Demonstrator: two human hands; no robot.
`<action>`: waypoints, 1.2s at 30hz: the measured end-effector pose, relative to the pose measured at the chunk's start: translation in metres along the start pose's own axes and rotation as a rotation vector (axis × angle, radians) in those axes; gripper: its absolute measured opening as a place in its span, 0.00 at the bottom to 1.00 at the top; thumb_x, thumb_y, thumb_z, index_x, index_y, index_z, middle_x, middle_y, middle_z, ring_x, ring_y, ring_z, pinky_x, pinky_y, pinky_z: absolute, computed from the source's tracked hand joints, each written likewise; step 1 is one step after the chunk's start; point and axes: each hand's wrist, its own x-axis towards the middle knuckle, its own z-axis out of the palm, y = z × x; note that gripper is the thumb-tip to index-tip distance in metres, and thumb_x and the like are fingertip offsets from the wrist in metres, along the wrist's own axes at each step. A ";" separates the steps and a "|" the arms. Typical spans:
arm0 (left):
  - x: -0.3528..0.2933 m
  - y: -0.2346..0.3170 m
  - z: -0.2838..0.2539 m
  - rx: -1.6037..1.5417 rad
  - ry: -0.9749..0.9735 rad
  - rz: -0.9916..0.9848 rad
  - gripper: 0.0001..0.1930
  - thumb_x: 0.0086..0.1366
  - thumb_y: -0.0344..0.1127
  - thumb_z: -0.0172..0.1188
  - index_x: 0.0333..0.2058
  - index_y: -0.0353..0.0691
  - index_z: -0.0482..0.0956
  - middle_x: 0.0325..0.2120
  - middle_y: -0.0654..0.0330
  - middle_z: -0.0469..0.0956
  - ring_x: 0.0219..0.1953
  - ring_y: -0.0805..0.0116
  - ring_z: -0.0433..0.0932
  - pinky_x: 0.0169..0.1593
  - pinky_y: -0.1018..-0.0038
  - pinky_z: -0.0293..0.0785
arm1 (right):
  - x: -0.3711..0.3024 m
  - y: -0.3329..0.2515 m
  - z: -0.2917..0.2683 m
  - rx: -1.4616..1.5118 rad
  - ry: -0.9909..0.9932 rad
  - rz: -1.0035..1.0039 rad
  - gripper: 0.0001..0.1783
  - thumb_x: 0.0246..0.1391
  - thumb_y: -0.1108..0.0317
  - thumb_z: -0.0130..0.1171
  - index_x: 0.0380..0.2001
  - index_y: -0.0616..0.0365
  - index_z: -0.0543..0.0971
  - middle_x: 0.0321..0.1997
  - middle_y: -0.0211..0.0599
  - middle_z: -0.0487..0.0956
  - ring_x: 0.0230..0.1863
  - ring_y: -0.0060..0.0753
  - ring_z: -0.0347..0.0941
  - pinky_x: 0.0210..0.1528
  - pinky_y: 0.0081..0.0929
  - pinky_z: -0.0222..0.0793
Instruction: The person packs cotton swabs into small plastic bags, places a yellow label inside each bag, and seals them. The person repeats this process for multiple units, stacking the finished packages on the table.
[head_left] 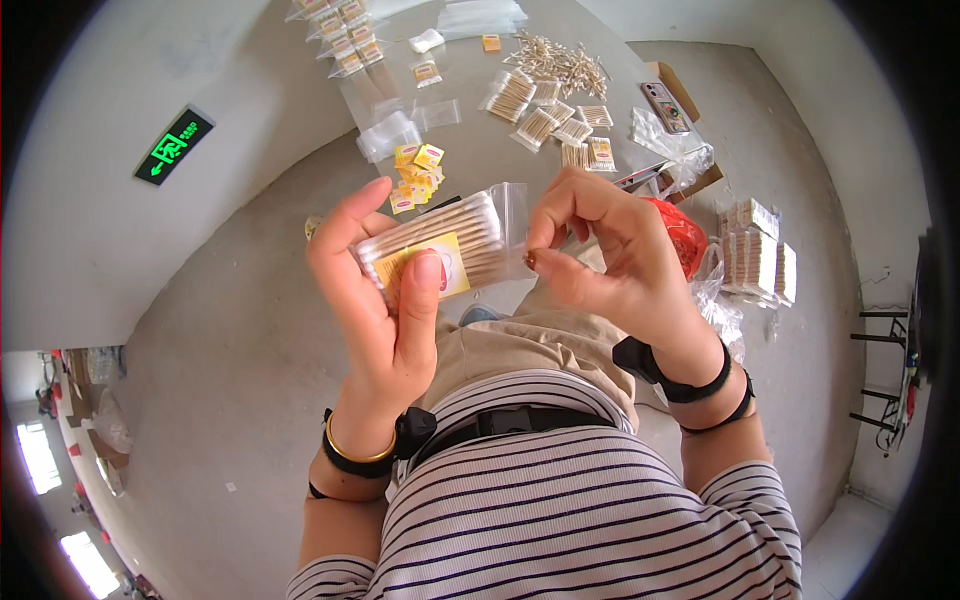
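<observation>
A clear plastic bag of cotton swabs (pixel 478 215) with white tips and a yellow printed card is held up in front of my body. My left hand (pixel 375 275) is closed round its left end, thumb pressed on the card and fingers behind. At the bag's right end, where the clear film extends past the swabs, the thumb and forefinger of my right hand (pixel 605 245) are pinched together at the film's edge. A small dark brown spot shows at those fingertips; I cannot tell what it is.
Beyond my hands, a grey table (pixel 465 130) bears yellow cards (pixel 415 180), empty clear bags (pixel 390 135), loose swabs (pixel 560 65), bundled swabs (pixel 535 125) and a phone (pixel 665 107). To the right are a red bag (pixel 682 235) and stacked swab packs (pixel 750 260).
</observation>
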 end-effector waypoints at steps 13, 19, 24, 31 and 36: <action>0.004 -0.002 -0.012 -0.335 0.060 -0.370 0.25 0.78 0.44 0.53 0.67 0.43 0.62 0.41 0.64 0.69 0.37 0.82 0.72 0.28 0.87 0.71 | -0.043 0.049 -0.087 -0.868 0.095 0.457 0.15 0.55 0.73 0.65 0.46 0.61 0.83 0.37 0.42 0.84 0.41 0.41 0.80 0.48 0.34 0.73; 0.006 -0.001 -0.006 -0.382 0.048 -0.423 0.25 0.77 0.46 0.54 0.67 0.44 0.63 0.47 0.63 0.72 0.36 0.83 0.74 0.28 0.88 0.72 | -0.052 0.047 -0.082 -0.628 0.266 0.126 0.19 0.57 0.82 0.60 0.52 0.60 0.82 0.44 0.40 0.84 0.47 0.35 0.81 0.55 0.30 0.73; 0.003 0.001 -0.003 -0.382 -0.009 -0.388 0.24 0.78 0.44 0.53 0.66 0.45 0.63 0.48 0.61 0.73 0.36 0.82 0.75 0.28 0.87 0.73 | -0.030 0.023 -0.035 0.254 0.062 0.108 0.20 0.61 0.79 0.60 0.56 0.65 0.76 0.53 0.36 0.79 0.54 0.26 0.75 0.60 0.30 0.69; 0.000 0.008 -0.006 -0.383 -0.043 -0.362 0.23 0.79 0.42 0.51 0.66 0.43 0.62 0.44 0.63 0.73 0.35 0.83 0.73 0.29 0.87 0.72 | -0.006 0.015 0.006 0.487 -0.103 0.011 0.24 0.58 0.74 0.70 0.57 0.63 0.76 0.50 0.31 0.80 0.52 0.24 0.75 0.58 0.27 0.70; -0.004 0.007 -0.006 -0.394 -0.055 -0.351 0.23 0.79 0.41 0.51 0.66 0.40 0.61 0.40 0.65 0.70 0.34 0.82 0.69 0.31 0.86 0.69 | -0.005 0.021 0.009 0.551 -0.136 0.062 0.24 0.58 0.72 0.71 0.57 0.63 0.76 0.49 0.30 0.80 0.51 0.23 0.75 0.57 0.26 0.70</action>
